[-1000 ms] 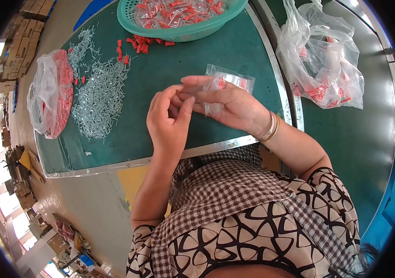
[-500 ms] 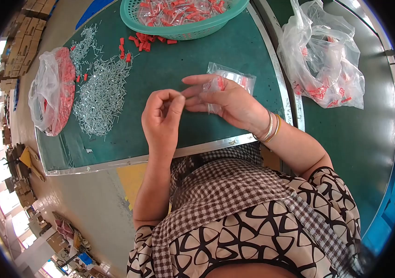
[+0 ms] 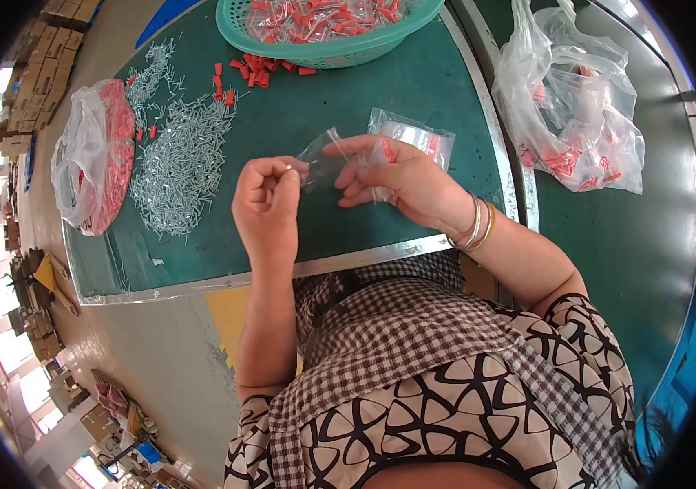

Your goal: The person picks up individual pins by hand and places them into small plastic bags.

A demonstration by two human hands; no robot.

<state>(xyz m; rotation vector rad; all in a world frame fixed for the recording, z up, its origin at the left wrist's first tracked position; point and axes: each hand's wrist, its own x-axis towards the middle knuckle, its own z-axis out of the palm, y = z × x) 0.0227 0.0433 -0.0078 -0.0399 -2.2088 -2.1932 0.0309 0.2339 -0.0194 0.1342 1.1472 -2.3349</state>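
My left hand (image 3: 266, 196) is closed in a pinch on a small clear plastic bag (image 3: 321, 155), which stretches across toward my right hand's fingertips. A small pale spot shows at the pinching fingertips. My right hand (image 3: 417, 175), with bangles on its wrist, curls around clear plastic bags with red print (image 3: 386, 151), mostly hidden in the palm. Behind it on the green table lies a stack of clear bags with red print (image 3: 437, 147). To the left of my hands a heap of small metal screws (image 3: 181, 163) is spread out.
Loose red plastic plugs (image 3: 260, 73) lie beside a green basket (image 3: 331, 54) filled with bagged red pieces. A plastic bag of red pieces (image 3: 115, 155) sits at the left edge. Past the metal table edge, another white plastic bag (image 3: 572, 122) rests on the right-hand surface.
My left hand has moved left and slightly down, away from my right hand. A clear bag now shows stretched between the two. My right hand has barely moved.
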